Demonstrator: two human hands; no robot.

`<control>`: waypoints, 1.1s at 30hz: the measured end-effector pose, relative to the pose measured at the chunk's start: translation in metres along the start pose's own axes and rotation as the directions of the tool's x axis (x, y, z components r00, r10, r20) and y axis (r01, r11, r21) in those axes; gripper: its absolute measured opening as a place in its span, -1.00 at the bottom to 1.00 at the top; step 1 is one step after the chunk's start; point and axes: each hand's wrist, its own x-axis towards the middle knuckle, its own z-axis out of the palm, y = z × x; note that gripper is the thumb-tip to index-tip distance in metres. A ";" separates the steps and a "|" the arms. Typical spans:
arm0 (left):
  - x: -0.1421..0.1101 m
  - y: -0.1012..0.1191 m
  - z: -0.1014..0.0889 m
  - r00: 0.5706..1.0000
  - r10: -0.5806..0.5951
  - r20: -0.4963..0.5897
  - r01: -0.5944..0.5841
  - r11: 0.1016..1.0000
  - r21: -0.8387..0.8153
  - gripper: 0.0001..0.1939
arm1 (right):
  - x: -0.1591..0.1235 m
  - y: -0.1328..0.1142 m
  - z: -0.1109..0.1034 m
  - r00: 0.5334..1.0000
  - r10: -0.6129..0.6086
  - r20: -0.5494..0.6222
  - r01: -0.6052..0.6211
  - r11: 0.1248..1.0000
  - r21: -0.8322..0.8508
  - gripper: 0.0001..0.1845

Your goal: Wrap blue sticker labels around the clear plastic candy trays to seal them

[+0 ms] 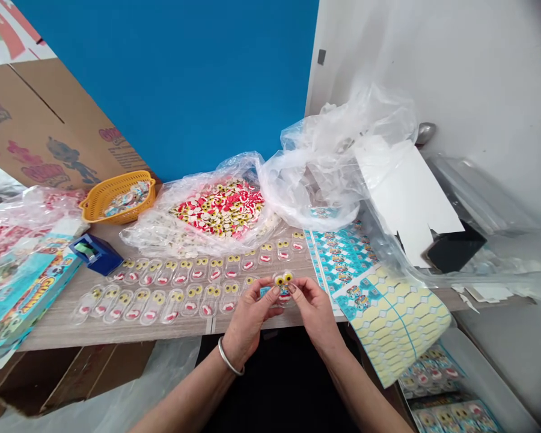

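Note:
My left hand (250, 319) and my right hand (314, 310) meet at the table's front edge. Their fingertips pinch a small clear packet (284, 288) holding yellow eyes and a red mouth, and the fingers hide part of it. Left of my hands, several similar oval clear packets (175, 294) lie in rows on the wood-grain table (117, 334). To the right, a sheet of pale yellow hexagonal labels (394, 319) and a printed turquoise sheet (342, 258) overlap the table edge.
A clear bag (216, 207) holds a heap of red, white and yellow pieces behind the packets. Nearby are a yellow basket (117, 198), a blue tape dispenser (95, 254), printed boxes (22, 288), crumpled plastic film (315, 174) and a white board (406, 192).

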 end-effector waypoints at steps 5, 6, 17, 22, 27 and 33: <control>0.004 0.004 -0.009 0.995 0.095 -0.032 -0.094 0.995 0.011 -0.69 | 0.002 -0.001 -0.007 0.997 0.071 -0.031 -0.068 0.994 0.087 -0.71; 0.005 0.004 -0.011 0.996 0.086 -0.029 -0.086 0.996 -0.001 -0.69 | 0.001 -0.002 -0.007 0.996 0.086 -0.027 -0.082 0.990 0.111 -0.71; 0.010 -0.009 -0.015 0.965 -0.135 0.224 0.182 0.962 -0.204 -0.72 | -0.004 -0.003 0.011 0.961 0.249 0.118 -0.275 0.893 0.355 -0.69; 0.016 -0.006 -0.020 0.959 -0.117 0.258 0.180 0.955 -0.236 -0.75 | -0.003 0.001 0.019 0.984 0.175 0.024 -0.175 0.947 0.271 -0.71; 0.008 -0.006 -0.021 0.987 0.030 0.156 0.006 0.974 -0.225 -0.77 | 0.003 0.000 0.028 0.993 0.103 -0.049 -0.096 0.987 0.127 -0.68; 0.024 0.005 -0.046 0.978 0.187 -0.089 -0.187 0.982 0.005 -0.68 | 0.021 0.007 0.044 0.986 0.071 0.150 -0.049 0.989 -0.141 -0.59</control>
